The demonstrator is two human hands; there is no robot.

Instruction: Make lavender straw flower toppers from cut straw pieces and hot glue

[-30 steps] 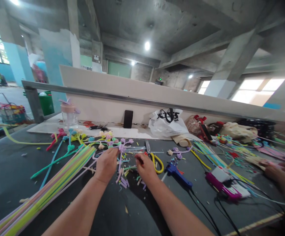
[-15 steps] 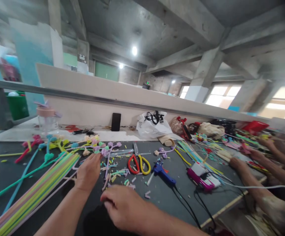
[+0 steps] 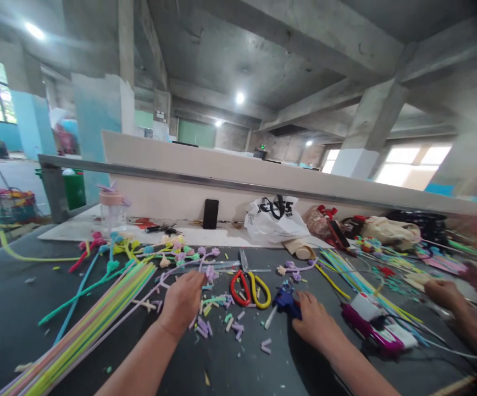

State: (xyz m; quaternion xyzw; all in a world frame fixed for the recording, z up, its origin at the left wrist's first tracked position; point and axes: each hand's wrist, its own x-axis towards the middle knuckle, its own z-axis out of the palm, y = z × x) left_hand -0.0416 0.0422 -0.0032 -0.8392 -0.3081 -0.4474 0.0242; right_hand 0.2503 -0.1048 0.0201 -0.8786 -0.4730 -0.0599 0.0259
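My left hand (image 3: 183,300) is closed in a pinch on a lilac pipe-cleaner flower (image 3: 210,273), whose fuzzy head shows just past the fingertips. The stem is mostly hidden by the hand. On the right, my right hand (image 3: 315,324) has its fingers over the handle of a blue hot glue gun (image 3: 284,297) that lies on the table. Between the hands are scissors (image 3: 250,287) with one red and one yellow handle loop, blades pointing away. Short cut bits of pipe cleaner (image 3: 204,326) are scattered near my left hand.
A bundle of long pipe cleaners (image 3: 110,313) lies at left, with finished flower stems (image 3: 115,264) behind it. A phone (image 3: 210,214), a clear bottle (image 3: 114,212) and a white bag (image 3: 273,217) stand along the back. A power strip (image 3: 372,330) and another person's hand (image 3: 444,294) are at right.
My right hand has moved forward and right from the table's near side onto the glue gun. My left hand still pinches the lilac flower. The view has turned slightly left.
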